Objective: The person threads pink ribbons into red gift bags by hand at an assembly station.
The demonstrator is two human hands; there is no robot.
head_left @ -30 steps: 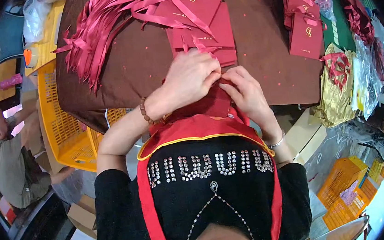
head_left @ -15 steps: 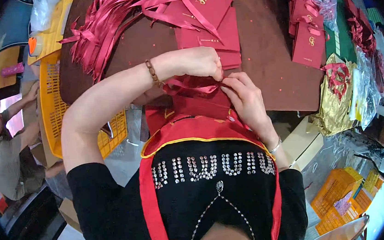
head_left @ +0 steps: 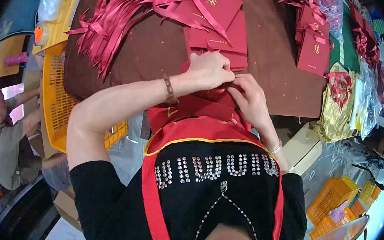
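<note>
Both my hands meet at the near edge of the brown-covered table, above a dark red paper bag (head_left: pixel 206 101) that lies against my red apron (head_left: pixel 202 131). My left hand (head_left: pixel 209 70) is closed, its fingertips pinching a red ribbon (head_left: pixel 224 87) that is mostly hidden under the hand. Thumb and forefinger of my right hand (head_left: pixel 249 97) close on the ribbon beside it, almost touching the left fingers. Just beyond my left hand lie stacked red bags (head_left: pixel 218 30), the top one with a loose ribbon loop.
A thick bundle of red ribbons (head_left: pixel 111 28) lies at the table's far left. More red bags with ribbons (head_left: pixel 313 46) stand at the right, near gold wrapping (head_left: pixel 338 117). A yellow crate (head_left: pixel 56 103) sits left of the table; another person (head_left: pixel 6 138) is beyond it.
My left hand has turned and drawn down slightly nearer to me, covering the ribbon loop that showed below it. The right hand stays close beside it. The view has shifted a little.
</note>
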